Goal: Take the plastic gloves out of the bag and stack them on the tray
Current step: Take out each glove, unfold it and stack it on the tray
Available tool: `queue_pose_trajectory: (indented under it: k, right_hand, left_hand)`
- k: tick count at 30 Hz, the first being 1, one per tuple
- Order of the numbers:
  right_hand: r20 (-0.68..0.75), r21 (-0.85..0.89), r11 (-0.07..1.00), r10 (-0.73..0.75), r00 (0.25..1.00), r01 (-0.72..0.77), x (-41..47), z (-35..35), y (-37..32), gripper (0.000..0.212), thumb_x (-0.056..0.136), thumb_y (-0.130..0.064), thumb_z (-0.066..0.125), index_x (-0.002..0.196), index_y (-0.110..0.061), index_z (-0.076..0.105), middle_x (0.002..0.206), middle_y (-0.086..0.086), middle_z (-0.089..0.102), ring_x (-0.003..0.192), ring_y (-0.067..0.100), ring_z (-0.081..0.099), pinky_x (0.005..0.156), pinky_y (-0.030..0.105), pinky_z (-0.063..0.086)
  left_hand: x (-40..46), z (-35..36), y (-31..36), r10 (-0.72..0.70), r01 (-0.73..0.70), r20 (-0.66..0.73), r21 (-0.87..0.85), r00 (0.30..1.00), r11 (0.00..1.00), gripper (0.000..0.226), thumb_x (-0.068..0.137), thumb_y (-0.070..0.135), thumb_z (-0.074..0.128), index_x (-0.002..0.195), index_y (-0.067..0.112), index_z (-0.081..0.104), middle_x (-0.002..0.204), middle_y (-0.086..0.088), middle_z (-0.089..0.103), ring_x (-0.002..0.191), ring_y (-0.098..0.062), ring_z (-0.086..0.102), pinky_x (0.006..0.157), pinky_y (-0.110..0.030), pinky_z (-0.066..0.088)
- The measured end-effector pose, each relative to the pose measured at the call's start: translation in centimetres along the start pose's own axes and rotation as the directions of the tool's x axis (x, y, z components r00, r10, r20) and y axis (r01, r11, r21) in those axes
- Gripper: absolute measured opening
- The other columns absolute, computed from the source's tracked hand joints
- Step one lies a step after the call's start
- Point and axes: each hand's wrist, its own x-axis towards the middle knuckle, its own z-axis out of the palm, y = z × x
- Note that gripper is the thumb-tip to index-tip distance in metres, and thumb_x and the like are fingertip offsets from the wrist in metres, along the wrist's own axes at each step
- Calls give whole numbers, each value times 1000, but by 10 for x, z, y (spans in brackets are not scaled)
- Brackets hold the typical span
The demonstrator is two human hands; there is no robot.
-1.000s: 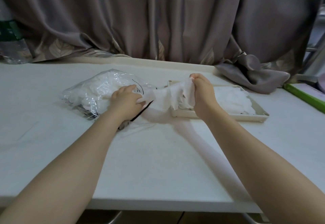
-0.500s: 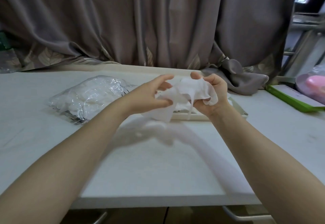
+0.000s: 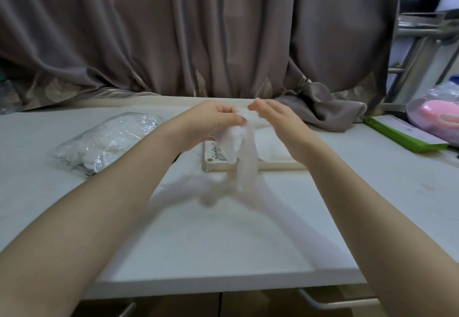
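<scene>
Holding a thin plastic glove (image 3: 236, 140) up in the air, the left hand (image 3: 211, 122) pinches its top with curled fingers. The right hand (image 3: 275, 120) is just beside it with fingers loose and straight, and I cannot tell if it touches the glove. The glove hangs down soft, see-through and crinkly above the near edge of the tray (image 3: 211, 165). The tray is a flat cream rectangle by the back edge of the desk (image 3: 223, 242), with some white gloves already piled on it. The bag (image 3: 109, 140), shiny and wrinkled, lies toward the left edge and looks quite full. So I think many gloves are left to move.
</scene>
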Motion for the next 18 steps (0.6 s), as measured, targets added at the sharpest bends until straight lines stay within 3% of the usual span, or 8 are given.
queue_pose_trajectory:
  k: [3, 5, 7, 9, 12, 16, 18]
  right_hand:
    - [198, -122, 983, -113, 974, 139, 2, 0, -7, 22, 87, -34, 64, 94, -14, 69, 87, -6, 68, 85, 3, 62, 78, 21, 46]
    - [172, -113, 989, -78, 982, 98, 4, -4, -5, 15, 86, -25, 66, 93, -13, 71, 82, -2, 69, 77, 6, 62, 72, 23, 48]
    - [110, -169, 984, -39, 993, 58, 4, -9, -2, 9, 86, -15, 63, 84, -13, 72, 64, -7, 63, 57, 1, 54, 55, 18, 42]
    - [60, -238, 971, 1, 998, 14, 4, -13, 2, 14, 85, -8, 59, 79, -11, 71, 58, -7, 60, 53, 3, 50, 54, 19, 41]
    - [120, -120, 988, 108, 987, -94, 7, -26, 9, 21, 84, 2, 51, 87, -2, 71, 77, 10, 64, 73, 18, 58, 75, 34, 50]
    - [93, 153, 968, 185, 978, -198, 9, -42, 16, 23, 88, 2, 45, 81, -8, 64, 75, 5, 60, 71, 16, 57, 68, 27, 51]
    - [43, 199, 964, 170, 984, -176, 11, -47, 20, 20, 93, -6, 44, 80, -10, 58, 75, 6, 54, 69, 17, 52, 67, 27, 46]
  left_hand:
    - [3, 4, 7, 14, -14, 7, 63, 1000, 998, 19, 86, 21, 65, 96, 5, 68, 82, -4, 62, 70, -13, 54, 62, -20, 41]
    - [4, 1, 9, 30, -29, -14, 83, 999, 996, 13, 85, 19, 66, 90, 8, 68, 80, -5, 63, 64, -11, 54, 56, -18, 41]
    - [6, -3, 8, 36, -33, -25, 119, 999, 992, 5, 84, 15, 67, 85, 10, 66, 75, -1, 62, 56, -6, 54, 51, -15, 41]
    - [8, -7, 5, 26, -24, -5, 229, 1000, 973, 6, 82, 12, 70, 86, 11, 66, 73, 2, 63, 57, -1, 55, 55, -13, 43]
    - [10, -9, 4, 22, -30, 25, 364, 999, 931, 10, 80, 9, 71, 88, 11, 66, 75, 4, 65, 58, 4, 56, 57, -7, 42]
    - [12, -13, -2, 51, -42, -8, 447, 999, 894, 14, 75, 13, 75, 83, 18, 64, 67, 13, 60, 58, -1, 51, 62, -16, 39]
    - [13, -14, -5, 9, -32, 61, 381, 998, 924, 19, 73, 27, 77, 82, 18, 63, 71, 10, 61, 66, -4, 52, 68, -18, 37]
